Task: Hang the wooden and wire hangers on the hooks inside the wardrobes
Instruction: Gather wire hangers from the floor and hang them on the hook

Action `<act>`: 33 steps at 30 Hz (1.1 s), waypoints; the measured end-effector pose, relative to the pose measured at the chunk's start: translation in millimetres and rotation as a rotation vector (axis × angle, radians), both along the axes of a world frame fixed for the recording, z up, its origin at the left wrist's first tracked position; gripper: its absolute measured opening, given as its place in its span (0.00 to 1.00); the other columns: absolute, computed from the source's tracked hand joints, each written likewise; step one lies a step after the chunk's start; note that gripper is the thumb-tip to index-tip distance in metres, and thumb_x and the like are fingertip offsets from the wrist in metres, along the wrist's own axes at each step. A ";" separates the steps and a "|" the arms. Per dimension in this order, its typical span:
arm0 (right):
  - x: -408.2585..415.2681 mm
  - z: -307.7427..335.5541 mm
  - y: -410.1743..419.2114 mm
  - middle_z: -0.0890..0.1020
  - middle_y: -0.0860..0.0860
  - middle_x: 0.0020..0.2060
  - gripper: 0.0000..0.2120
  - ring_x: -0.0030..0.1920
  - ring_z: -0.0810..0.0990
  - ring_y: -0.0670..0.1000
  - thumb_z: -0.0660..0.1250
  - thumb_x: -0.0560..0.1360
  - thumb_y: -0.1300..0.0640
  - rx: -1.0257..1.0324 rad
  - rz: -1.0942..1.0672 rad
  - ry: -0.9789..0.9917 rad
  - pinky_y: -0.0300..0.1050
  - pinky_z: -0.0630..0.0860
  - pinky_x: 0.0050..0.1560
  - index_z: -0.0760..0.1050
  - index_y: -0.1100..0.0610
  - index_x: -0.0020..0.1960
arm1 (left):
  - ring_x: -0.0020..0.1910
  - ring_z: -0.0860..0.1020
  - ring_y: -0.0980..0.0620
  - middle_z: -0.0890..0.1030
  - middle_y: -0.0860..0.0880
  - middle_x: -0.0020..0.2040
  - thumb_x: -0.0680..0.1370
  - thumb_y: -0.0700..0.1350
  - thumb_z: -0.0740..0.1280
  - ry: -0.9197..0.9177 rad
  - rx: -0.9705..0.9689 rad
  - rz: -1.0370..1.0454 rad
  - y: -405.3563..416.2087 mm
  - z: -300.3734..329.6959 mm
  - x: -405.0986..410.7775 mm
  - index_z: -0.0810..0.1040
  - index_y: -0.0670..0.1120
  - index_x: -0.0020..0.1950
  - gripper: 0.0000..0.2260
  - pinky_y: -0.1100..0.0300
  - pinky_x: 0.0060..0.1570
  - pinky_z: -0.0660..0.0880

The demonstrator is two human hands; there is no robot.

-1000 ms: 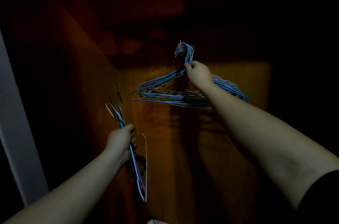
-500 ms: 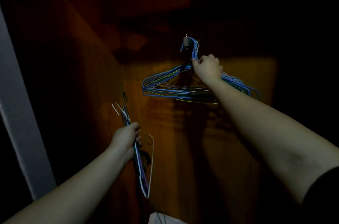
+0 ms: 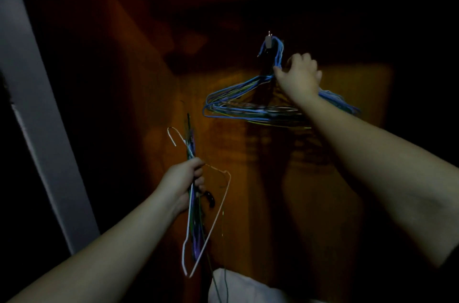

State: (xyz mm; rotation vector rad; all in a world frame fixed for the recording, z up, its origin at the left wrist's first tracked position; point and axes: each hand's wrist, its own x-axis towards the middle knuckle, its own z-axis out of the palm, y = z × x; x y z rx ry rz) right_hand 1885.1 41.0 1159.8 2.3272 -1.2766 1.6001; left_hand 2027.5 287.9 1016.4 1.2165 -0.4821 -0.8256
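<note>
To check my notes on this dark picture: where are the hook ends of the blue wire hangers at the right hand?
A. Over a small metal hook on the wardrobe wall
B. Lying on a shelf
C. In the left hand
A: the bundle of blue wire hangers hangs by its necks from the small metal wall hook, with the right hand at the necks.

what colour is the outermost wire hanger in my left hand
White: the outermost wire hanger gripped by the left hand shows a pale white outline, seen in the head view.

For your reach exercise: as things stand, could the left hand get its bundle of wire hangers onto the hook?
Probably yes. The left hand grips its bundle low and left of the hook, with open space between. But the right hand and the hung blue hangers crowd the hook.
</note>
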 end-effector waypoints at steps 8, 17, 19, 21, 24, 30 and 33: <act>8.2 -113.9 97.7 0.80 0.53 0.48 0.07 0.51 0.77 0.52 0.64 0.79 0.54 0.265 0.574 0.097 0.44 0.69 0.49 0.78 0.58 0.50 | 0.19 0.61 0.56 0.63 0.52 0.26 0.79 0.43 0.64 0.035 -0.045 -0.102 46.7 -23.3 -5.3 0.72 0.45 0.45 0.04 0.65 0.20 0.60; 11.8 -216.5 181.4 0.79 0.46 0.46 0.06 0.46 0.76 0.43 0.61 0.81 0.49 0.641 0.699 -0.064 0.35 0.70 0.43 0.75 0.50 0.51 | 0.19 0.59 0.57 0.61 0.52 0.25 0.80 0.65 0.52 0.075 0.003 -0.149 74.3 -51.0 -17.4 0.72 0.44 0.45 0.26 0.66 0.20 0.56; 5.6 -229.9 184.5 0.79 0.47 0.46 0.07 0.46 0.76 0.44 0.61 0.81 0.50 0.672 0.643 -0.133 0.37 0.70 0.42 0.75 0.51 0.52 | 0.19 0.59 0.57 0.62 0.52 0.25 0.81 0.63 0.52 0.093 -0.024 -0.163 78.8 -56.1 -16.6 0.72 0.44 0.44 0.24 0.67 0.20 0.55; -1.0 -249.0 186.9 0.79 0.50 0.44 0.07 0.43 0.77 0.48 0.62 0.81 0.50 0.709 0.578 -0.169 0.41 0.71 0.40 0.75 0.53 0.51 | 0.19 0.59 0.57 0.62 0.52 0.25 0.81 0.62 0.52 0.109 -0.044 -0.176 82.6 -62.6 -13.7 0.72 0.43 0.44 0.23 0.68 0.19 0.55; -7.8 -280.0 193.2 0.78 0.52 0.42 0.06 0.38 0.75 0.48 0.62 0.80 0.50 0.783 0.489 -0.185 0.41 0.70 0.36 0.73 0.52 0.50 | 0.19 0.59 0.57 0.62 0.52 0.26 0.80 0.62 0.55 0.147 -0.077 -0.180 85.2 -73.8 -9.6 0.72 0.43 0.45 0.22 0.67 0.18 0.56; -12.9 -286.0 200.4 0.77 0.49 0.51 0.06 0.48 0.76 0.44 0.63 0.80 0.51 0.724 0.475 -0.142 0.36 0.72 0.45 0.74 0.51 0.55 | 0.18 0.58 0.57 0.61 0.52 0.25 0.77 0.63 0.58 0.127 -0.069 -0.250 88.6 -79.7 -15.8 0.72 0.45 0.40 0.21 0.67 0.18 0.55; -11.2 -274.5 204.3 0.74 0.44 0.55 0.13 0.50 0.74 0.42 0.63 0.80 0.49 0.686 0.534 -0.048 0.31 0.67 0.45 0.73 0.52 0.62 | 0.17 0.58 0.57 0.61 0.52 0.24 0.75 0.63 0.59 0.115 -0.058 -0.280 89.3 -81.7 -20.9 0.72 0.45 0.40 0.21 0.67 0.18 0.54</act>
